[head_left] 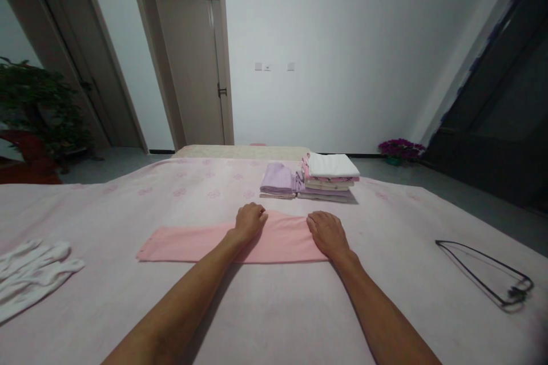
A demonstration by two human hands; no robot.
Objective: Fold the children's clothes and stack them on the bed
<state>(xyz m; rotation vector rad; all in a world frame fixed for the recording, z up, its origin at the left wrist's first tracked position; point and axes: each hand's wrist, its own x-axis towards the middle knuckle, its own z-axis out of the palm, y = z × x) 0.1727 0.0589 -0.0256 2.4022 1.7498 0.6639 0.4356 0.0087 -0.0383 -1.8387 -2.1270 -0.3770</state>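
Note:
A pink garment [184, 244], folded into a long flat strip, lies crosswise on the bed in front of me. Its exact kind cannot be made out. My left hand [249, 222] rests near the middle of the strip, fingers curled down on its far edge. At the strip's right end, my right hand [327, 231] has its fingers bent together over the cloth. Both hands look closed on the fabric, though the fingertips are partly hidden. Beyond them sit a folded lilac cloth [278, 177] and a taller stack of folded clothes [329, 183] with a white piece [334, 165] on top.
A crumpled white garment [36, 274] lies at the left on the pale pink bedsheet [291, 313]. To the right is a thin black looped object [483, 271], perhaps a hanger. Past the bed stand a closed door [190, 68], a wall and purple flowers [401, 149].

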